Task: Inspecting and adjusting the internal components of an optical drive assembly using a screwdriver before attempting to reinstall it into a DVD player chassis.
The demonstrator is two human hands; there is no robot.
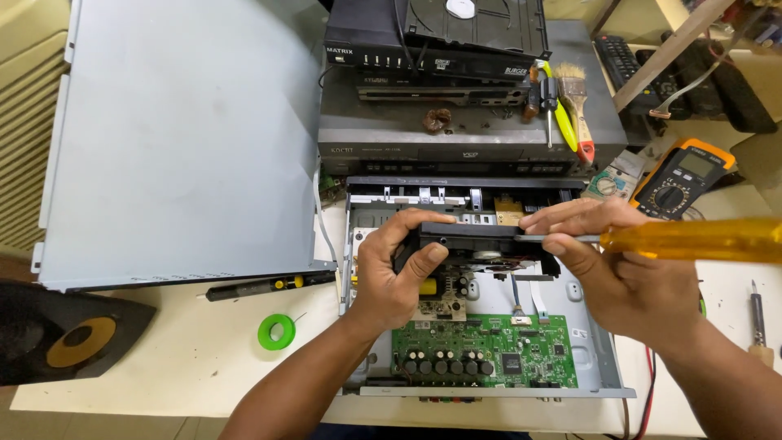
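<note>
The left hand (399, 273) grasps a black disc drive (476, 244) inside an opened player chassis (599, 358) at the bench's front edge. The right hand (627, 273) grips an amber-handled screwdriver (692, 240), its shaft lying on the drive.

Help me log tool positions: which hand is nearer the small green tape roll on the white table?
Left. The left hand grips the black drive beside the small green tape roll; the right hand is farther across.

My right hand (627, 269) hides the shaft of the translucent amber-handled screwdriver (692, 240), whose handle runs off the right edge. My left hand (399, 273) covers the black disc-drive block's (476, 236) left end.
</note>
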